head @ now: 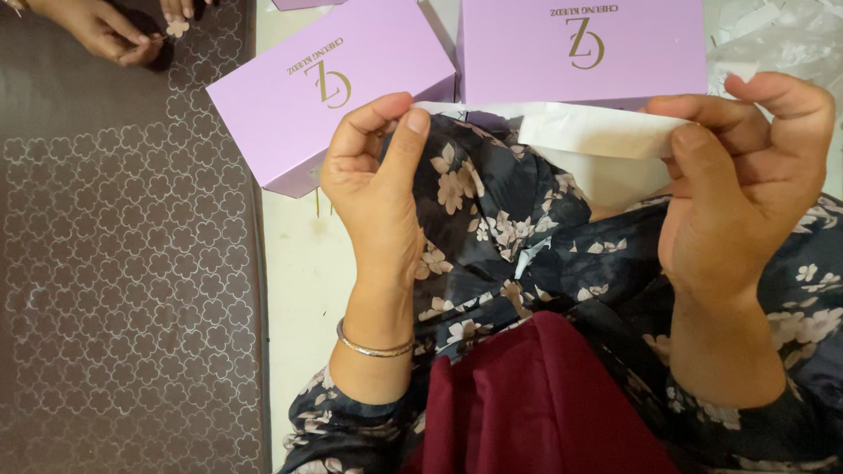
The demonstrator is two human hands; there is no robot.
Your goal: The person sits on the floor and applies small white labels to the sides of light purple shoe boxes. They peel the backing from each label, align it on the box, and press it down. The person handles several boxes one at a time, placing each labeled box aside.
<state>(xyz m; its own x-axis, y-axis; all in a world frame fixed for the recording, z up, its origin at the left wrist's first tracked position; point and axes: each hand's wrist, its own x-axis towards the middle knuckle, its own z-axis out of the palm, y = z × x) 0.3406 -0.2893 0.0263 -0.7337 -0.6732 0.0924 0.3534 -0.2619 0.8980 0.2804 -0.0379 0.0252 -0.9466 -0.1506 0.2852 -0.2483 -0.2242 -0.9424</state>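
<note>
My left hand point(378, 183) pinches the left edge of a dark floral cloth point(498, 221) and a white paper sheet point(601, 141) tucked against it. On the other side, my right hand point(736, 199) grips the right end of the same white sheet between thumb and fingers. The cloth is navy with pale blossoms and bunches between my hands. A thin metal bangle sits on my left wrist. A maroon fabric point(537, 413) lies over my lap below the cloth.
Two lilac boxes point(324, 91) point(581, 45) with gold emblems lie beyond my hands on a pale tabletop point(296, 288). A dark patterned mat point(108, 252) covers the left. Another person's hands point(118, 15) hold a small flower-shaped piece at top left. Crumpled clear plastic point(781, 35) sits top right.
</note>
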